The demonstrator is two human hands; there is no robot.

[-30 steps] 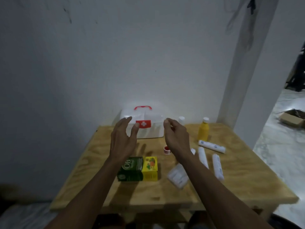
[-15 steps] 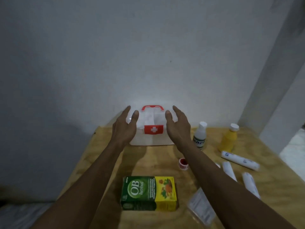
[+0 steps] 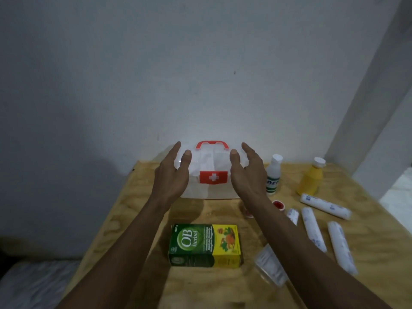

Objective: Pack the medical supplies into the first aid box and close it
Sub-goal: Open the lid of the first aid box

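A white first aid box (image 3: 209, 166) with a red handle and a red cross latch stands shut at the back of the wooden table (image 3: 142, 219), against the wall. My left hand (image 3: 171, 175) and my right hand (image 3: 247, 172) are raised in front of its two ends, fingers straight, palms facing each other; contact with the box cannot be told. In front lie a green and yellow OB herbal carton (image 3: 205, 245), a clear packet (image 3: 270, 266), several white bandage rolls (image 3: 312, 228), a small red-lidded pot (image 3: 278, 205), a white bottle (image 3: 273, 175) and a yellow bottle (image 3: 311, 177).
The table stands against a grey wall, with a white pillar (image 3: 379, 97) at the right. The floor shows beyond the table's left edge and at the far right.
Both hands have gone forward and apart, from above the carton to the two ends of the box. The camera has come closer and tilted down.
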